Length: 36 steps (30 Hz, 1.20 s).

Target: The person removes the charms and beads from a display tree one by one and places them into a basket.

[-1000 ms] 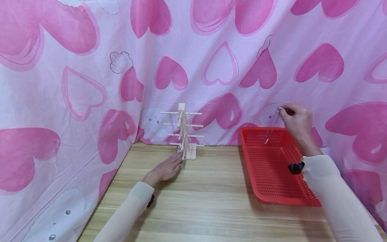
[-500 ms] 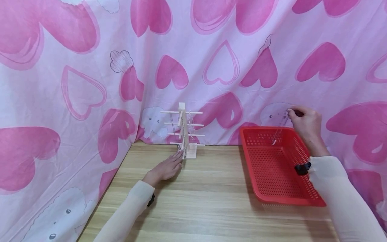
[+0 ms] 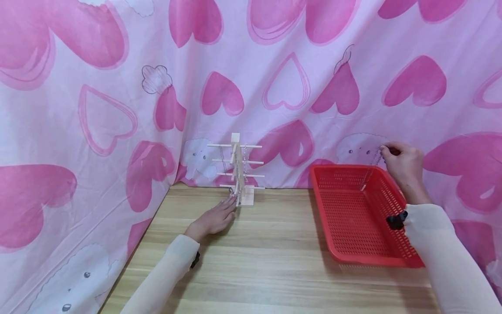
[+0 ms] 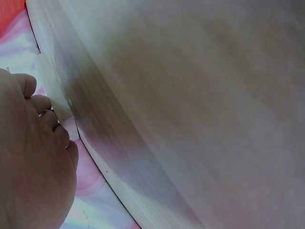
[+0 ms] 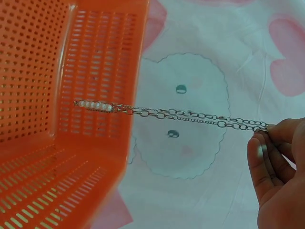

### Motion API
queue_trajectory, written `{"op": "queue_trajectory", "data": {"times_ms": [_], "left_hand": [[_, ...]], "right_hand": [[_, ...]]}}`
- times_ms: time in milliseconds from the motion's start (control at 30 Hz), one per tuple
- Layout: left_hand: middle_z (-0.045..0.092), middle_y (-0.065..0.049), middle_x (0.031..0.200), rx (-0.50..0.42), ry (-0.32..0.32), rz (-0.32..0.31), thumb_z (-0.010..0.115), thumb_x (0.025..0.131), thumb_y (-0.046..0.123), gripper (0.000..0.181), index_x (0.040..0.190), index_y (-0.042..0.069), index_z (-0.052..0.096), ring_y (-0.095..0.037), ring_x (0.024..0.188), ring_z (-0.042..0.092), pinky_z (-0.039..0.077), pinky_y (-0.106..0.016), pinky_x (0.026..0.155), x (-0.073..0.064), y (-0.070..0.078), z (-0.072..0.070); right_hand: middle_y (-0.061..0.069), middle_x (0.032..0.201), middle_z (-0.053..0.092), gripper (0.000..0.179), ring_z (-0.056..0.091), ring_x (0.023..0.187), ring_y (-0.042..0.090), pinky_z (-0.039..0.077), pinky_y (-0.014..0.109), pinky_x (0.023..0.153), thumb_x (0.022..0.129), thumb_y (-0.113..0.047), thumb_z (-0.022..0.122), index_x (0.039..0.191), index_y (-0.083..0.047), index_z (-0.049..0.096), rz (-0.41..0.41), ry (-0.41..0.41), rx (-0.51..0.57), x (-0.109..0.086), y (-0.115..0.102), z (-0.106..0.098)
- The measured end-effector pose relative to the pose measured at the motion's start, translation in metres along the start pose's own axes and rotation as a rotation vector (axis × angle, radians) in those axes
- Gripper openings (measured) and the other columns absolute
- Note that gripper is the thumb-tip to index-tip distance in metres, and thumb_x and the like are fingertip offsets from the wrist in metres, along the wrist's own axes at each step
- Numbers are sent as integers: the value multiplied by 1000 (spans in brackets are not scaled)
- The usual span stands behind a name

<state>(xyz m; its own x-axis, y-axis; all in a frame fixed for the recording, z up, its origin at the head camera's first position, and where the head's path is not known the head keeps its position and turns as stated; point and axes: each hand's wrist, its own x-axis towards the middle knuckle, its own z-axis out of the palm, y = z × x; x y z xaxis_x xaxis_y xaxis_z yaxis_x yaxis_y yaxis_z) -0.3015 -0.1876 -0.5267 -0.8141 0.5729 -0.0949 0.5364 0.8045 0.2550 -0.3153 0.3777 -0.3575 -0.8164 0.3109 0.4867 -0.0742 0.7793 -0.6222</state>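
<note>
My right hand pinches a silver chain necklace between thumb and fingertip, above the far right part of a red plastic basket. The doubled chain hangs down, and a row of pearl-like beads at its lower end dangles within the basket. On the left, my left hand lies with extended fingers against the foot of a wooden jewelry stand. Several thin pegs stick out from the stand's post, and chains hang on them. In the left wrist view, the left hand partly hides the stand's base.
A wood-grain table carries the stand at its back and the basket at the right. Behind and to the left hangs a pink heart-patterned cloth. The basket's raised rim lies between the two hands.
My right hand has moved to the right and slightly down, carrying the dangling necklace over toward the basket's far right. The left hand stays at the stand's foot.
</note>
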Motion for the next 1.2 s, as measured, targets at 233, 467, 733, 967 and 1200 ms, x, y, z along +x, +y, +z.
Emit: {"op": "queue_trajectory", "data": {"times_ms": [233, 467, 733, 967, 1200], "left_hand": [[11, -13, 179, -10, 2, 2, 29, 116, 32, 60, 168, 2, 25, -33, 167, 14, 19, -49, 137, 1, 1, 1], [12, -13, 179, -10, 13, 7, 30, 116, 31, 59, 167, 1, 27, -33, 167, 14, 19, -50, 137, 1, 0, 2], [13, -13, 179, -9, 10, 8, 30, 116, 30, 59, 168, 1, 26, -32, 167, 15, 19, -49, 137, 1, -1, 2], [14, -13, 179, -7, 10, 8, 31, 116, 31, 60, 168, 1, 26, -33, 167, 15, 20, -49, 137, 1, 0, 0], [15, -14, 179, -11, 20, 14, 31, 116, 31, 60, 167, 0, 28, -34, 167, 17, 21, -51, 136, 3, -1, 2]], "right_hand": [[25, 117, 74, 44, 49, 74, -5, 38, 2, 58, 108, -35, 56, 130, -2, 76, 31, -46, -33, 1, 9, -1], [26, 120, 74, 46, 52, 80, 3, 37, 1, 61, 109, -37, 55, 131, -2, 75, 54, -63, -47, 2, 17, 3], [27, 120, 74, 45, 58, 90, 21, 37, 2, 60, 109, -35, 54, 131, -2, 74, 76, -100, -53, 0, 26, 9], [30, 125, 71, 49, 63, 103, 36, 41, 9, 66, 110, -37, 51, 135, 0, 71, 97, -161, -41, -3, 35, 15], [32, 120, 72, 41, 64, 102, 41, 50, 38, 75, 108, -30, 56, 127, 2, 73, 45, -174, -96, -3, 44, 28]]}}
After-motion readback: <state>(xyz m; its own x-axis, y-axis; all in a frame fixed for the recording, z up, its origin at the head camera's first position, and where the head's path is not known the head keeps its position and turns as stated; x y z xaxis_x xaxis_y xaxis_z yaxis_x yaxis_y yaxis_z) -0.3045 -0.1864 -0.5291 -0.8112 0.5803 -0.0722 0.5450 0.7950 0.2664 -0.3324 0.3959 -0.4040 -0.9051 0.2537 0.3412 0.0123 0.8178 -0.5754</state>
